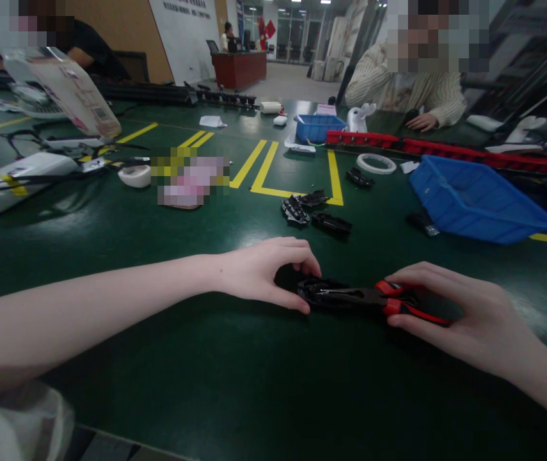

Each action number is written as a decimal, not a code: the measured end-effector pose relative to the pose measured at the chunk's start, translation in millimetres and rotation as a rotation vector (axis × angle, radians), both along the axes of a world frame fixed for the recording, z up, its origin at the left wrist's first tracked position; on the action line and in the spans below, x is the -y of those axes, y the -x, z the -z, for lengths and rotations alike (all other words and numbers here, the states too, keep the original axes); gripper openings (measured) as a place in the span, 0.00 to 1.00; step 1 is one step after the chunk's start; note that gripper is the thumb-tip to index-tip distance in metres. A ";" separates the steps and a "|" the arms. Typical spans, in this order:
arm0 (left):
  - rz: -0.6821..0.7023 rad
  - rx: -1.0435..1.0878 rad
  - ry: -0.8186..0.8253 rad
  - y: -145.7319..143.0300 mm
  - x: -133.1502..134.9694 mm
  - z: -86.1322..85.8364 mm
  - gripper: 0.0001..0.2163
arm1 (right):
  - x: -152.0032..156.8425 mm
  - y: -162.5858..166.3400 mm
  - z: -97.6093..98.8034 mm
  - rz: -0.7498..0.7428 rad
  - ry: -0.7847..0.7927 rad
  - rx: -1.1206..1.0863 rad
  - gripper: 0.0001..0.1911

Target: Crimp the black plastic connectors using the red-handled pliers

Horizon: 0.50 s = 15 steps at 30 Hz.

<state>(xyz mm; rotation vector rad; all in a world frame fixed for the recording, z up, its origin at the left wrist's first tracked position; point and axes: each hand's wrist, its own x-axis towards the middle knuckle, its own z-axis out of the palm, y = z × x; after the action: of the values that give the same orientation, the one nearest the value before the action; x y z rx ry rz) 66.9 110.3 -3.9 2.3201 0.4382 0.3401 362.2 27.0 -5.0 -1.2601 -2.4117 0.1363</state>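
My left hand curls its fingers and thumb around the left end of a small black plastic part low over the green table. In my right hand are long-nose pliers with red handles, gripped between thumb and fingers. Their dark jaws point left and lie against the black part; whether they bite on it I cannot tell. Just beyond, several similar pieces lie loose: a silver-and-black part, a black part and another behind them.
A blue bin stands at the right, with a roll of tape left of it. Farther back are a small blue basket and a long red rail. A white device with black straps lies left. A person sits across the table.
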 end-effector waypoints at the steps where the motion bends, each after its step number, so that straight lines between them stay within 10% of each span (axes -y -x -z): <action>1: 0.002 0.001 0.000 -0.2 -0.1 0.0 0.17 | -0.1 0.4 -0.2 -0.001 -0.001 -0.002 0.15; 15: 0.009 0.006 -0.045 -1.1 -0.9 2.5 0.18 | -0.8 4.0 -2.5 0.016 0.076 -0.008 0.15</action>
<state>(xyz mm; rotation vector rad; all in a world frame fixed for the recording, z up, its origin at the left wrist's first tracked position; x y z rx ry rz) 67.9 111.3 -6.4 2.3631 0.4210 0.3558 358.1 27.8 -2.5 -1.3093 -2.4093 0.2299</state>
